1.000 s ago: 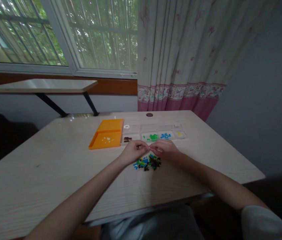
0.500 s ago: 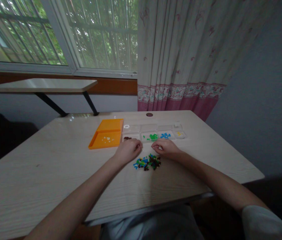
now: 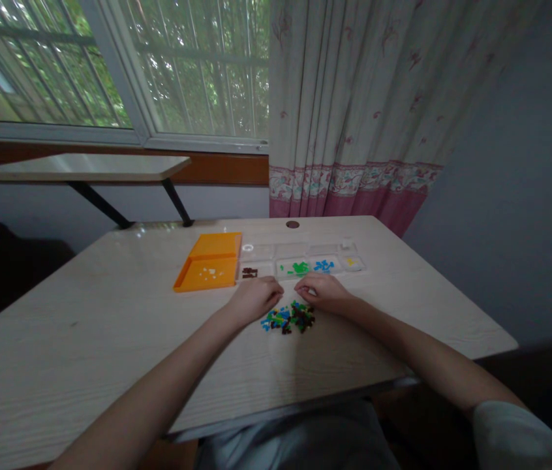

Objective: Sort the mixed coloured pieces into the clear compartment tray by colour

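A small heap of mixed blue, green and dark brown pieces (image 3: 288, 318) lies on the pale wooden table (image 3: 109, 339). My left hand (image 3: 256, 297) rests just left of the heap, fingers curled and pinched. Just behind the heap on its right, my right hand (image 3: 322, 292) has its fingertips pinched together too. What either pinch holds is too small to make out. Behind both hands stands a clear compartment box (image 3: 300, 260) with brown, green, blue and yellow pieces sorted in separate cells.
An orange tray (image 3: 210, 264) with a few pale bits stands left of the clear box. A round hole (image 3: 292, 224) marks the table's far edge. Behind are a window, a folding shelf (image 3: 80, 167) and a curtain (image 3: 349, 104).
My left hand went out to the brown cell of the box and has come back beside the heap. The right hand has stayed close behind the heap, shifting slightly.
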Demonstrator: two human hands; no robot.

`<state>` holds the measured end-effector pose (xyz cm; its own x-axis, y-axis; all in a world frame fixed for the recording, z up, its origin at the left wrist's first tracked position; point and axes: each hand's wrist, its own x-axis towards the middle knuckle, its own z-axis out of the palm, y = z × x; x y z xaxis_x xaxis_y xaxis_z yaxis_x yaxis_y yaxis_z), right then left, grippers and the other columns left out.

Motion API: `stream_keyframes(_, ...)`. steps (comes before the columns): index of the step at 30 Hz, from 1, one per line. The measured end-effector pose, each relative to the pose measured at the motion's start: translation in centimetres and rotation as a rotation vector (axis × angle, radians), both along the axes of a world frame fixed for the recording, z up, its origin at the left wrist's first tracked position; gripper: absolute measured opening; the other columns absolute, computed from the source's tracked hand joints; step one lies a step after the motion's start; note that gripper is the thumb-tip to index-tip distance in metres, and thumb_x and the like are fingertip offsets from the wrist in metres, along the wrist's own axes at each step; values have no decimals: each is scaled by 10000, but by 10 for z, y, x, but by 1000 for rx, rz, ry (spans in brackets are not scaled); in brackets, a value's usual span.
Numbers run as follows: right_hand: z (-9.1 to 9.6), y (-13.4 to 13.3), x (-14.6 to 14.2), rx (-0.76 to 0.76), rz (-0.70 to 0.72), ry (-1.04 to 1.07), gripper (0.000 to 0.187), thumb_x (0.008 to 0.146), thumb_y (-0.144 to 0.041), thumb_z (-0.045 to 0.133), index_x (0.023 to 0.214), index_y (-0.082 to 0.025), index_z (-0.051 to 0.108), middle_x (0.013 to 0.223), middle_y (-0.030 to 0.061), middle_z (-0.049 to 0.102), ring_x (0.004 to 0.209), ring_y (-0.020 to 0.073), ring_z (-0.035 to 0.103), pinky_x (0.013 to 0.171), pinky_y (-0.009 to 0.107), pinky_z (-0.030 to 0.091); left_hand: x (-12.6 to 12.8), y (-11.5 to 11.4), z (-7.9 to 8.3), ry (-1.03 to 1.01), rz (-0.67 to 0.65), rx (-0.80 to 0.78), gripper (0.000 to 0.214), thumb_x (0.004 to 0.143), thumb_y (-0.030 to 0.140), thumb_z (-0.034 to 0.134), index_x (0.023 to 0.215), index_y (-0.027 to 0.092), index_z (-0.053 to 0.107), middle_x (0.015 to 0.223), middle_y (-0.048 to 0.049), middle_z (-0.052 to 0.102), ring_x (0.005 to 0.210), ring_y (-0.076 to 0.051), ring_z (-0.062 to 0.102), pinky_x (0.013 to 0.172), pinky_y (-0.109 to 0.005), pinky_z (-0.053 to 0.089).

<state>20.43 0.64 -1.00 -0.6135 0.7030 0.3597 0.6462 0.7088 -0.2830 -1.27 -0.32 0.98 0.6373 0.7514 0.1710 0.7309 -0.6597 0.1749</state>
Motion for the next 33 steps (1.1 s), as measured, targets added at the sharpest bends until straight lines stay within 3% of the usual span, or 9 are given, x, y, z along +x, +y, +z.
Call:
stream_keyframes(6, 0, -2, -3, 57, 17, 44, 135, 795, -239, 519, 856, -195, 631, 779, 21, 633, 720, 111, 564, 650, 195, 404, 6, -1, -1, -185, 35, -73, 216, 809, 243, 432, 839, 175, 634, 850, -49, 634, 781, -153, 577, 675, -228, 414)
stream_keyframes(11, 1, -6, -7, 159, 27, 103, 160, 807, -301, 512, 832, -195, 629, 746, 21, 631, 681, 110, 568, 617, 193, 400, 12, 1, -8, -453, 77, -274, 249, 799, 295, 448, 815, 146, 646, 701, -31, 631, 603, -123, 538, 544, -205, 386)
stream_keyframes(16, 1, -8, -9, 213, 36, 121, 176, 826, -305, 489, 804, -194, 624, 725, 22, 631, 655, 103, 564, 597, 191, 392, 17, 2, -12, -571, 62, -429, 285, 785, 332, 466, 791, 115, 650, 637, -18, 611, 547, -108, 501, 501, -194, 360)
stream_keyframes(22, 5, -10, -9, 226, 44, 140, 137, 805, -263, 501, 783, -184, 612, 712, 20, 623, 654, 107, 561, 594, 195, 395, 17, -3, -6, -564, 88, -335, 242, 785, 304, 488, 815, 133, 657, 674, -26, 617, 607, -122, 524, 545, -205, 382)
stream_keyframes(28, 5, -10, -9, 150, 20, 215, 111, 785, -253, 528, 790, -183, 614, 710, 19, 620, 638, 101, 564, 604, 192, 414, 14, -8, 6, -466, -8, -113, 173, 795, 268, 513, 836, 167, 648, 770, -37, 608, 710, -129, 536, 626, -214, 400)
stream_keyframes(33, 5, -9, -8, 132, 42, 217, 122, 793, -274, 531, 799, -190, 619, 702, 15, 620, 630, 101, 567, 597, 194, 419, 13, -10, 7, -415, -26, -46, 173, 814, 268, 493, 845, 173, 635, 798, -41, 603, 735, -134, 542, 656, -229, 407)
